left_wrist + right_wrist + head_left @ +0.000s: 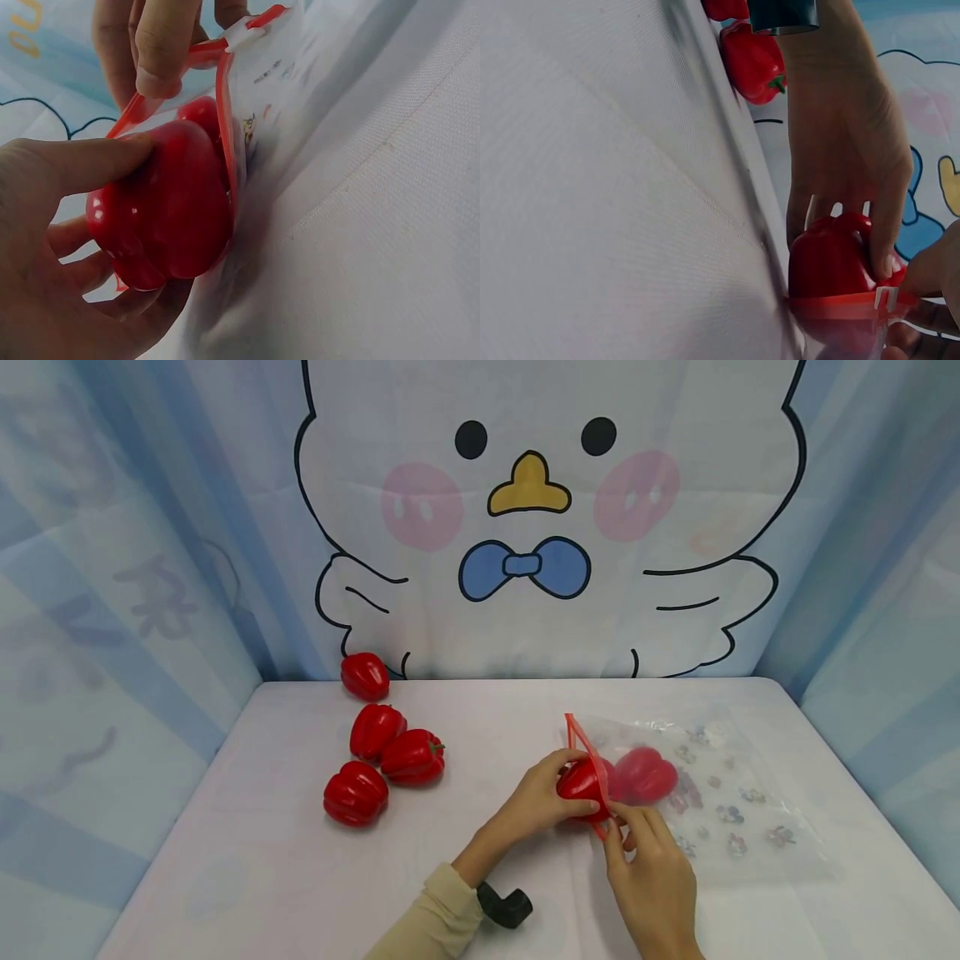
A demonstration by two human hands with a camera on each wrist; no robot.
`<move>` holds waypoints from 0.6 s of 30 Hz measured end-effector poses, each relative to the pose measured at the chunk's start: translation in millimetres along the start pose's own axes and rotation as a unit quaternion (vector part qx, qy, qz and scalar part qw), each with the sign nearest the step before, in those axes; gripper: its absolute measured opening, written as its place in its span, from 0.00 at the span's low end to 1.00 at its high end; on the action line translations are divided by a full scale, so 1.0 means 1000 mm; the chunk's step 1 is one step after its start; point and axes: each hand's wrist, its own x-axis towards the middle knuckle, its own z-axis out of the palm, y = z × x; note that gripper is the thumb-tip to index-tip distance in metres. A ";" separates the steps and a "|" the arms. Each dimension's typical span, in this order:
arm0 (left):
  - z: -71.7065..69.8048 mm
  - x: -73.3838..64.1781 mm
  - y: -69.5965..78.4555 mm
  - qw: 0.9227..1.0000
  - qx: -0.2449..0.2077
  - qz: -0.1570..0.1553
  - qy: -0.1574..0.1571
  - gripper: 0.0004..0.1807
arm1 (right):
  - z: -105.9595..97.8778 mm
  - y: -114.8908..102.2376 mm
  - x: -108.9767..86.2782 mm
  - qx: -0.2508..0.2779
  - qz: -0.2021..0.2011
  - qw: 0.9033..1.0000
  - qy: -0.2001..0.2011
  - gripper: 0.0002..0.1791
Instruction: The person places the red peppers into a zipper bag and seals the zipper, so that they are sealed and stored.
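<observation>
My left hand (543, 793) holds a red bell pepper (169, 202), thumb on one side and fingers round the other. The pepper sits partly inside the mouth of a clear zip bag (720, 814) with a red edge and small printed figures. With my right hand (652, 868) I pinch the red edge (832, 306) of the bag at its near side. Farther inside the bag, another red pepper (647, 775) shows through the plastic. In the right wrist view, the bag's edge crosses the held pepper (829, 259).
Left of the hands, several red peppers stand on the white table (247, 860): a green-stemmed one (412, 757), one nearer the front (356, 793), one behind (377, 732) and one at the back edge (365, 677). A dark curved device (508, 907) sits by the left wrist.
</observation>
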 end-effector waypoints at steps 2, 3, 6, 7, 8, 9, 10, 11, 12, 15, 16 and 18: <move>0.001 0.000 0.000 1.000 -0.003 -0.002 -0.005 0.37 | 0.000 0.000 0.000 -0.001 -0.001 1.000 0.001 0.15; 0.001 0.000 0.000 1.000 -0.005 -0.003 -0.008 0.37 | 0.000 0.000 0.000 -0.001 -0.001 1.000 0.002 0.15; 0.002 -0.001 0.000 1.000 -0.008 -0.005 -0.015 0.38 | 0.000 0.000 -0.001 -0.002 -0.002 1.000 0.003 0.15; 0.003 -0.001 0.000 1.000 -0.009 -0.005 -0.018 0.38 | 0.000 0.000 -0.001 -0.001 -0.001 1.000 0.004 0.15; 0.003 -0.001 0.000 1.000 -0.009 -0.005 -0.020 0.38 | 0.000 0.000 -0.001 -0.001 -0.001 1.000 0.005 0.15; 0.004 -0.001 0.000 1.000 -0.010 -0.005 -0.022 0.38 | 0.000 0.000 -0.001 -0.001 -0.001 1.000 0.006 0.15; 0.004 -0.001 -0.001 1.000 -0.010 -0.004 -0.024 0.38 | 0.000 0.000 -0.001 -0.002 -0.001 1.000 0.007 0.15; 0.004 -0.001 -0.001 1.000 -0.013 -0.002 -0.026 0.38 | 0.001 0.000 -0.001 -0.001 -0.001 1.000 0.008 0.15; 0.004 -0.001 -0.001 0.999 -0.016 0.000 -0.028 0.38 | 0.001 0.001 -0.001 0.000 -0.002 1.000 0.009 0.15; 0.004 -0.002 -0.002 0.999 -0.027 0.004 -0.035 0.38 | 0.001 0.002 -0.001 0.003 -0.011 1.000 0.016 0.15; 0.004 -0.002 -0.002 0.999 -0.030 0.005 -0.038 0.38 | 0.002 0.002 -0.001 0.004 -0.014 1.000 0.019 0.15; 0.003 -0.002 -0.003 0.998 -0.035 0.006 -0.046 0.37 | 0.002 0.003 -0.001 0.007 -0.019 1.000 0.024 0.15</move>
